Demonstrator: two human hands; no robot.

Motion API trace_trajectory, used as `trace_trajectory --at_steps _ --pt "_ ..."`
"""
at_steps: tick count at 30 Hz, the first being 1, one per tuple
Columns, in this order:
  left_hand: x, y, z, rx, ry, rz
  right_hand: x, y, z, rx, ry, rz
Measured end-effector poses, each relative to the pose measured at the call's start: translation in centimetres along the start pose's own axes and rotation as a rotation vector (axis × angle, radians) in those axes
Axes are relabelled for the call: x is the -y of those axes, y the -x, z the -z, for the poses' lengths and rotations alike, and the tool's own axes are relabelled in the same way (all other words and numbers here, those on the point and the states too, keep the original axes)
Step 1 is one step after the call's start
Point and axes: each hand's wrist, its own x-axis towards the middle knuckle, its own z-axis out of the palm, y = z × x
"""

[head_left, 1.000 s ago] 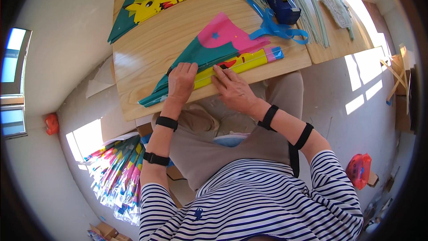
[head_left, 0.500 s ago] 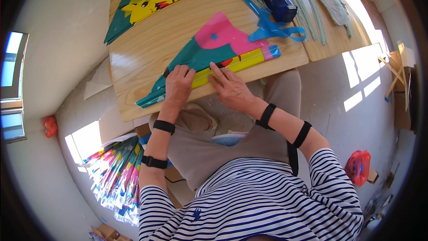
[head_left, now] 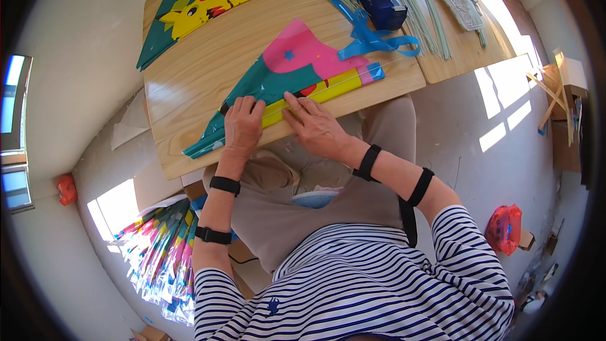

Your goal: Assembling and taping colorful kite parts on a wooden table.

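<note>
I see the folded plastic sheet point(head_left: 291, 76) slant lengthwise from near-left to far-right across the table point(head_left: 202, 66); the left hand point(head_left: 243, 123) touches its left part, fingers curled; the right hand point(head_left: 317, 131), half-open, touches mid-edge; whether either pinches it, I cannot tell.

The near sheet point(head_left: 291, 77) lies on the table point(head_left: 183, 93), the far sheet point(head_left: 211, 7) behind-left and the tape dispenser point(head_left: 374, 1) behind-right.
</note>
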Motion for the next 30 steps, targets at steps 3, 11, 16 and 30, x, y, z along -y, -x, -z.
trace_trajectory --at_steps 3,11,16,30 --pt "0.1 1.0 -0.2 0.005 -0.017 0.008 0.1 -0.3 0.3 0.054 0.034 0.024" --pt "-0.9 1.9 -0.8 -0.056 -0.071 0.019 -2.0 -0.8 2.2 0.154 -0.003 0.065" --pt "0.0 4.0 -0.1 -0.007 -0.033 0.084 -1.9 -1.0 2.3 0.164 -0.014 0.079" --pt "4.3 13.2 4.6 0.219 -0.192 0.485 -2.0 -1.2 2.5 0.194 -0.005 0.086"
